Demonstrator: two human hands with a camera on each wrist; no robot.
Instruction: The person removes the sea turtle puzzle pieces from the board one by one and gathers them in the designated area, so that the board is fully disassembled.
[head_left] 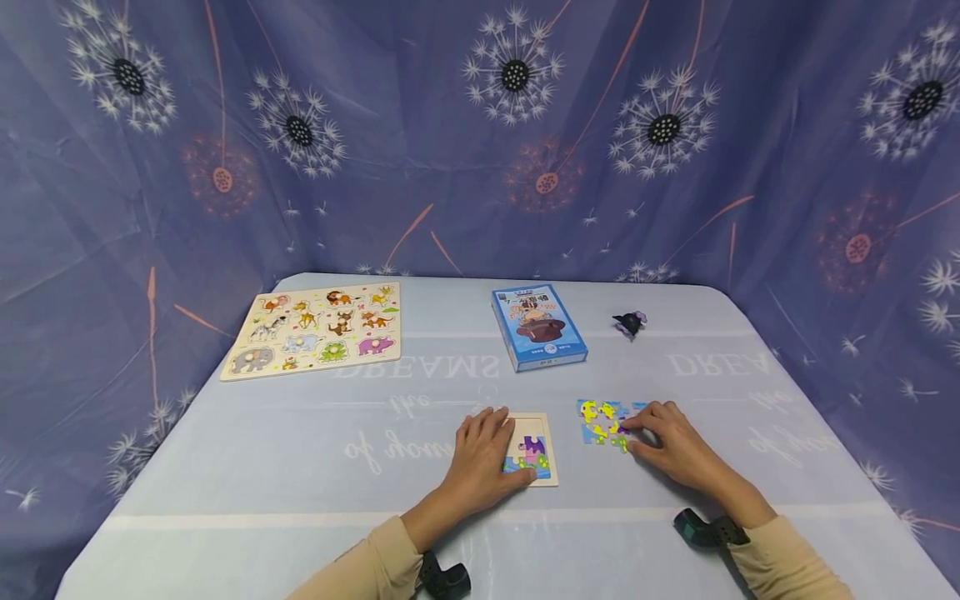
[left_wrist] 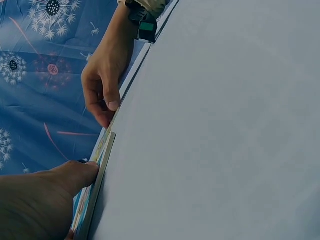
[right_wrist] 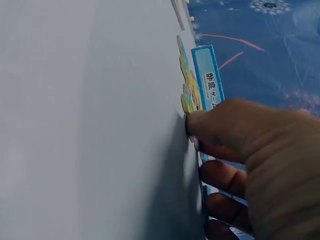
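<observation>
In the head view my left hand (head_left: pixel 480 462) rests over the left side of a small wooden puzzle tray (head_left: pixel 553 467), its thumb along the lower edge. Several fitted pieces (head_left: pixel 534 452) in purple, pink, green and blue fill the tray's lower part; bare wood shows above them. To the right, loose puzzle pieces (head_left: pixel 598 417) in yellow, blue and green lie close together on the table. My right hand (head_left: pixel 678 446) pinches a purple puzzle piece (head_left: pixel 624 427) among them between thumb and index finger, most of it hidden by the fingertips. The right wrist view shows the thumb (right_wrist: pixel 200 125) beside the yellow-green pieces (right_wrist: pixel 187 97).
A blue card game box (head_left: pixel 540 327) lies behind the tray. A wooden animal puzzle board (head_left: pixel 315 331) is at the far left, and a small black and purple object (head_left: pixel 629 323) at the back right. A patterned curtain (head_left: pixel 420 125) hangs behind the table.
</observation>
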